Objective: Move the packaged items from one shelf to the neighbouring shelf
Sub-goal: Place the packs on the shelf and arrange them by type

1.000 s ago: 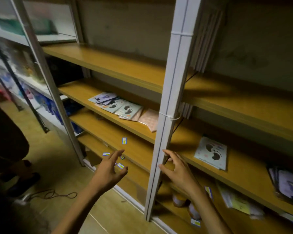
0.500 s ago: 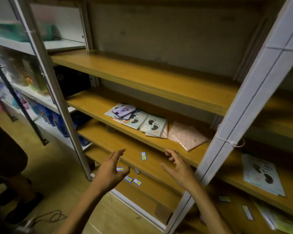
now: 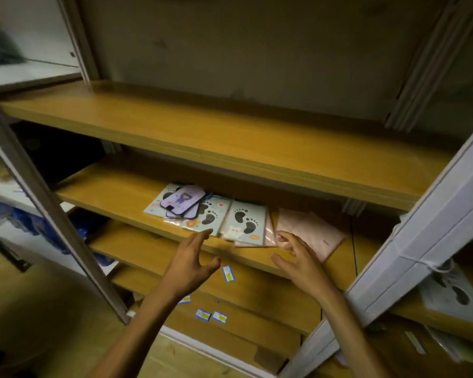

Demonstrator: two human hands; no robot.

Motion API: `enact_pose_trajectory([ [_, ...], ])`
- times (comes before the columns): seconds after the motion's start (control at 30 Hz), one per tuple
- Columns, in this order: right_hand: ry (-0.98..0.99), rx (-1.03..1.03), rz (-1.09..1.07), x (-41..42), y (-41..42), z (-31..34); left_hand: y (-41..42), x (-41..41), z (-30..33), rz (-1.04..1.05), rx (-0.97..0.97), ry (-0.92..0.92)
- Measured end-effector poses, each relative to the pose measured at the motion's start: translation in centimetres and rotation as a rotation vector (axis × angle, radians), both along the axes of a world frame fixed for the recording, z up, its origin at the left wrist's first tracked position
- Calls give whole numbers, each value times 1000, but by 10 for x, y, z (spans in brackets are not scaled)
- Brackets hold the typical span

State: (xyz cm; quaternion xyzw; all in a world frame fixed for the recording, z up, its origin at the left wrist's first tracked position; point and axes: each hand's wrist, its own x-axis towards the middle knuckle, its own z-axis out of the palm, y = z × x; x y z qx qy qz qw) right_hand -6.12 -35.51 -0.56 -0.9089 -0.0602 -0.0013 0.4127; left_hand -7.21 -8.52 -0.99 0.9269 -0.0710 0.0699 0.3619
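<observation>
Flat packets lie in a loose row on the second wooden shelf [image 3: 115, 197]: footprint-print packets [image 3: 245, 222], purple phone-case packs [image 3: 182, 200] on top at the left, and pink packets [image 3: 314, 231] at the right. My left hand [image 3: 190, 264] hovers in front of the shelf edge, fingers spread and relaxed, its fingertips near the middle footprint packet and holding nothing. My right hand [image 3: 302, 261] is raised just before the pink packets, fingers loosely curved and holding nothing. One more footprint packet [image 3: 453, 293] lies on the neighbouring shelf to the right.
A white upright post [image 3: 421, 257] separates the two bays at the right; a grey post [image 3: 47, 208] stands at the left. The top wooden shelf [image 3: 230, 137] carries nothing. Small blue-and-yellow labels [image 3: 228, 274] lie on the lower shelves. Papers [image 3: 448, 347] sit low right.
The view has swung left and closer to the left bay. Both hands have risen from below the shelf edge up to the row of packets, still holding nothing.
</observation>
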Motion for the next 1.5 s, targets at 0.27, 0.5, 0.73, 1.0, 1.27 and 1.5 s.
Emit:
enact_pose_trajectory([
  [0.27, -100, 8, -199, 55, -6, -14, -17, 89, -3, -90, -14, 88],
  [0.5, -163, -150, -526, 56, -21, -30, -43, 131, -14, -88, 195, 101],
  [0.73, 74, -467, -902, 38, -23, -47, -43, 141, -22, -120, 301, 57],
  [1.0, 129, -243, -967, 28, -7, -48, -35, 146, -27, -272, 97, 34],
  [1.27, 181, -28, -975, 24, -1, -44, -35, 134, -17, -214, 172, 91],
  [1.5, 60, 257, -933, 20, -7, -41, -39, 129, -15, -219, 95, 113],
])
